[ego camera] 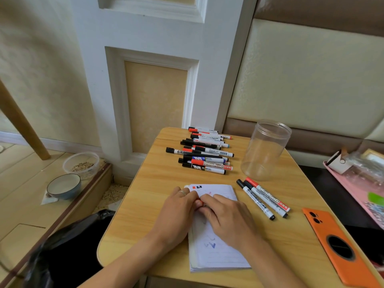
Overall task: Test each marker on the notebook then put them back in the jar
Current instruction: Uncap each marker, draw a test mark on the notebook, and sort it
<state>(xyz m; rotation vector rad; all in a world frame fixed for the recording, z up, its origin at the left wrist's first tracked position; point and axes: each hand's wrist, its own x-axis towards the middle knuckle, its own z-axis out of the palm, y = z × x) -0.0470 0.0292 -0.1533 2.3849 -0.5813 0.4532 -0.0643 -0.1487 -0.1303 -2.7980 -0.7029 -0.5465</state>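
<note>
An open lined notebook (216,252) lies on the wooden table (153,181) with faint red and blue marks on its page. Over its top half my left hand (176,210) and my right hand (226,215) meet, both curled round a marker (199,203) of which only a red bit shows between the fingers. A pile of several whiteboard markers (204,151) lies at the table's far side. Two markers (262,198), one red-capped and one black-capped, lie right of the notebook. The clear plastic jar (266,149) stands upright and holds nothing.
An orange phone (336,246) lies face down at the table's right edge. A pink tray (357,190) with clutter sits further right. On the floor at left stand a blue bowl (64,186) and a clear tub (82,164). A black bag (68,250) lies by the table's left corner.
</note>
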